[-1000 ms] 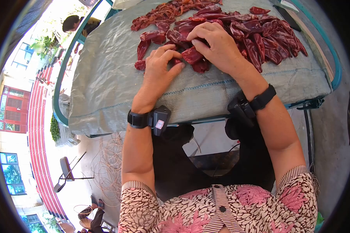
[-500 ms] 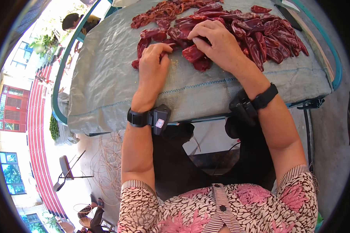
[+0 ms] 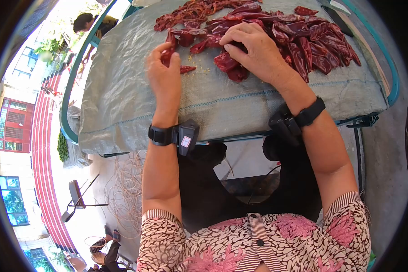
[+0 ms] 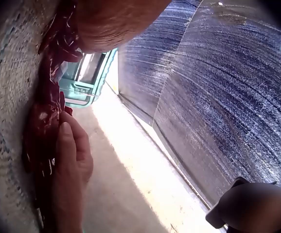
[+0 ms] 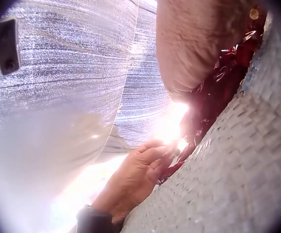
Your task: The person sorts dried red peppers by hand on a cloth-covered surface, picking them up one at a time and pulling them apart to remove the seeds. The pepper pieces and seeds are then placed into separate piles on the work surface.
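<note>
Dried red chili peppers (image 3: 299, 34) lie in a heap on a woven sack cloth. My left hand (image 3: 164, 81), at the heap's left side, holds a dark red dried pepper (image 3: 168, 53) between thumb and fingers. Another pepper tip (image 3: 187, 69) pokes out to the right of that thumb. Over the near edge of the heap, my right hand (image 3: 258, 54) has its fingers bent, with a dried pepper (image 3: 226, 62) below its thumb. In the left wrist view, the thumb and forefinger of the right hand (image 4: 72, 165) pinch at a shiny pepper (image 4: 45, 119).
Shrivelled, brighter red peppers (image 3: 186, 13) are piled at the back. A dark flat object (image 3: 337, 20) lies at the back right. Teal metal rails (image 3: 390, 77) border the cloth-covered surface (image 3: 122, 99). Another person (image 3: 84, 22) is beyond the left side.
My left hand has moved left, away from the right hand, and now has a pepper in its fingers. Peppers at the left have shifted, baring cloth with pale crumbs. My right hand has barely moved.
</note>
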`<move>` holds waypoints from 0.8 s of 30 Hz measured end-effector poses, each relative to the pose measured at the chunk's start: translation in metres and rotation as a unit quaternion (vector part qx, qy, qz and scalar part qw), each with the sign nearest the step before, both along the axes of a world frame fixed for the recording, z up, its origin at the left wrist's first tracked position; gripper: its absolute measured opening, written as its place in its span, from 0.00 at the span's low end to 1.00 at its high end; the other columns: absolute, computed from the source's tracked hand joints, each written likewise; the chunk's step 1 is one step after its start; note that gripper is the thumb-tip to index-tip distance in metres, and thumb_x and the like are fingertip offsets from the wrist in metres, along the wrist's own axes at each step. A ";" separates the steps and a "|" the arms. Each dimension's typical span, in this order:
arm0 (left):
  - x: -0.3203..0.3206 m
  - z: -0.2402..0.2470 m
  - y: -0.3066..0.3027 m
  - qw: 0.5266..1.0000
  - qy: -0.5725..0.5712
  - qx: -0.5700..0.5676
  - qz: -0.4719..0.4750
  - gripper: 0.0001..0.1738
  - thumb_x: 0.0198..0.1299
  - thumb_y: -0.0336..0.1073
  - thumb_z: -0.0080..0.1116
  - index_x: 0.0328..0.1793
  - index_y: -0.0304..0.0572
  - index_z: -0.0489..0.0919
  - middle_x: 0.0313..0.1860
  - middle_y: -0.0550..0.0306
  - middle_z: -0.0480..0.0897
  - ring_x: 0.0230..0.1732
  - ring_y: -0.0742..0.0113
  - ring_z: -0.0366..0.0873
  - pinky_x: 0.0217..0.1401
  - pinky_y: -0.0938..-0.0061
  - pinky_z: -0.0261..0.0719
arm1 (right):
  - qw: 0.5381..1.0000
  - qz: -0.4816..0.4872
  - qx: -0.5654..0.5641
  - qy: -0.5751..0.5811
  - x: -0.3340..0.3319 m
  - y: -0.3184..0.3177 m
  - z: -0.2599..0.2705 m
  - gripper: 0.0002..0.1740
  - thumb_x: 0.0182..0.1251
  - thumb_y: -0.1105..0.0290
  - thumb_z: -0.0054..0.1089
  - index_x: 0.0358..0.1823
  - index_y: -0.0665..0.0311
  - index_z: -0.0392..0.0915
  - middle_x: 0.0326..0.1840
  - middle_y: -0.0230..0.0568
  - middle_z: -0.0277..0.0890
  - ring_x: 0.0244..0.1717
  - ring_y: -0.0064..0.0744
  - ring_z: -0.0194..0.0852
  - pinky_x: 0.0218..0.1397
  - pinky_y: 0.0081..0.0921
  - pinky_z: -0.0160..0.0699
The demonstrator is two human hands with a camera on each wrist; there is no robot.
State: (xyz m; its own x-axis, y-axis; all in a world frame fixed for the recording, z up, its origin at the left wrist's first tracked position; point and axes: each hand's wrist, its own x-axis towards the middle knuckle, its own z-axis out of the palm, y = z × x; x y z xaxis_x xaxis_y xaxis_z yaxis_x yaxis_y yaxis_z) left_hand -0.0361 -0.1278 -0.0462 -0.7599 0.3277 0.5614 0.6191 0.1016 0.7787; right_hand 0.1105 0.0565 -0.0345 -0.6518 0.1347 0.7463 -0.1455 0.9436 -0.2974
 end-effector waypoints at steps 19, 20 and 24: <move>0.003 0.003 -0.005 0.955 0.156 -0.248 -0.048 0.12 0.63 0.30 0.62 0.52 0.43 0.87 0.51 0.49 0.85 0.58 0.50 0.77 0.64 0.60 0.73 | 0.991 0.029 0.094 -0.085 0.010 -0.005 0.003 0.19 0.62 0.51 0.67 0.47 0.53 0.89 0.61 0.37 0.81 0.68 0.43 0.70 0.75 0.46 0.62; 0.004 0.002 -0.005 0.957 0.162 -0.235 -0.040 0.12 0.64 0.30 0.62 0.52 0.43 0.87 0.51 0.50 0.85 0.59 0.51 0.77 0.65 0.60 0.73 | 0.991 0.027 0.101 -0.086 0.010 -0.005 0.004 0.19 0.62 0.51 0.67 0.48 0.53 0.89 0.61 0.37 0.81 0.68 0.43 0.70 0.75 0.46 0.62; 0.008 0.004 -0.003 0.960 0.204 -0.190 -0.033 0.11 0.64 0.29 0.61 0.52 0.44 0.87 0.53 0.52 0.86 0.60 0.53 0.77 0.66 0.61 0.72 | 0.989 0.010 0.118 -0.092 0.011 -0.006 0.003 0.21 0.60 0.50 0.69 0.49 0.54 0.88 0.61 0.37 0.81 0.69 0.41 0.70 0.76 0.45 0.62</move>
